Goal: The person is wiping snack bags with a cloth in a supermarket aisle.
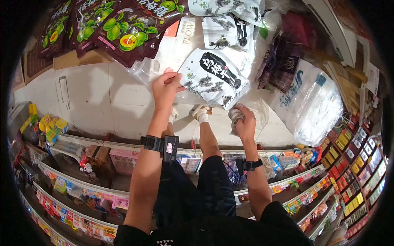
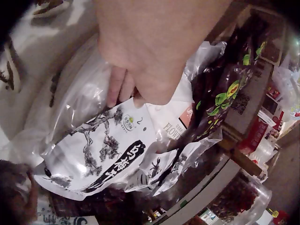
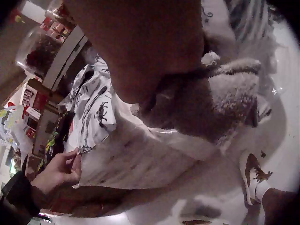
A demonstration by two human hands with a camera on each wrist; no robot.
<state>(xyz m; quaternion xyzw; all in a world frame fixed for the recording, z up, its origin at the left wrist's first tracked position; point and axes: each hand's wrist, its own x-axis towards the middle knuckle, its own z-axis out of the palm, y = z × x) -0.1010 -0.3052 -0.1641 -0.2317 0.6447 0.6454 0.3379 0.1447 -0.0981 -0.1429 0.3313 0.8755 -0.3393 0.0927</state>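
My left hand [image 1: 165,88] pinches the near left corner of a white pouch [image 1: 213,78] with black lettering, over clear plastic. The same pouch [image 2: 101,147] lies below the left hand [image 2: 140,79] in the left wrist view. My right hand [image 1: 246,123] grips a crumpled grey cloth [image 1: 236,117] just off the pouch's near right corner. In the right wrist view the fuzzy cloth [image 3: 225,98] hangs from the right hand, its fingers mostly hidden behind the wrist.
Dark plum-candy bags [image 1: 131,30] lie at the back left, more white pouches [image 1: 225,30] behind the held one. A bundle of plastic bags [image 1: 314,102] is at the right. Stocked shelves [image 1: 82,184] stand close around the legs.
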